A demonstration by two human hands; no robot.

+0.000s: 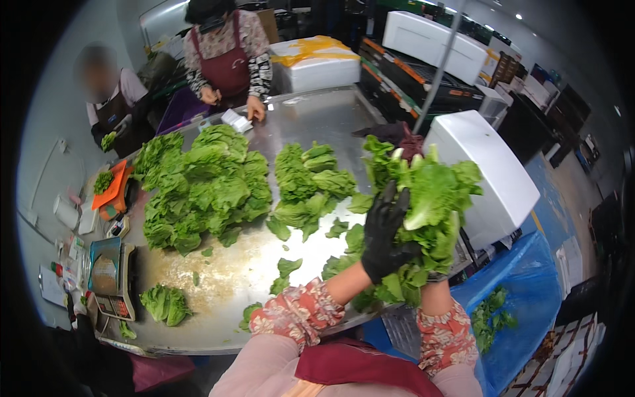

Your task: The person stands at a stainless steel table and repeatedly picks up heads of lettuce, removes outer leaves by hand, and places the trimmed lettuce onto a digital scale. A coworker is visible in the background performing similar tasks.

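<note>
My left hand [389, 235], in a black glove, lies with fingers spread against the left side of a large bunch of leafy green lettuce [431, 193]. Mostly hidden beneath the leaves is my right hand [436, 277]; only its wrist edge shows at the bunch's lower end. Loose leaves [342, 248] are scattered on the metal table [238, 278] to the left. Further left lie a smaller lettuce pile [310, 173] and a big lettuce heap [203, 188]. One small lettuce bunch [164, 303] sits near the front edge.
A white foam box [483, 173] stands right of the table, above a blue plastic bag [526, 278] holding leaves. Scales [113, 278] line the left side. Two people [225, 59] work beyond the table; another person's dark sleeve [84, 342] shows at lower left.
</note>
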